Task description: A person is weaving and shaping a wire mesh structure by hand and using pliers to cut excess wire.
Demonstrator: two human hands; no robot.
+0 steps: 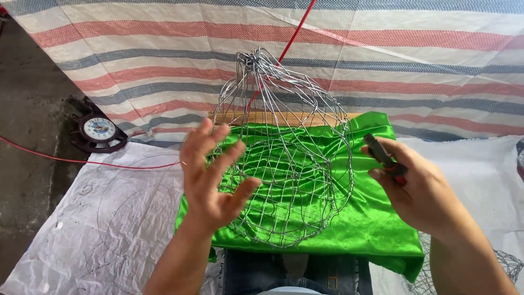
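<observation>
A rounded wire frame (289, 147), shaped like a cage that narrows to a twisted top, stands over a shiny green cloth (360, 218). My left hand (213, 177) is spread open against the frame's left side, its fingertips touching or nearly touching the wires. To the right of the frame, my right hand (417, 188) grips a pair of pliers (385, 158) with dark jaws and red handles. The pliers' tip points toward the frame but stays apart from it.
A small round clock (98, 131) in a dark stand sits at the left on the floor. A red cord (82, 160) runs across a white plastic sheet (82, 229). A striped tarp (382, 49) hangs behind. More wire mesh (507, 262) lies at the lower right.
</observation>
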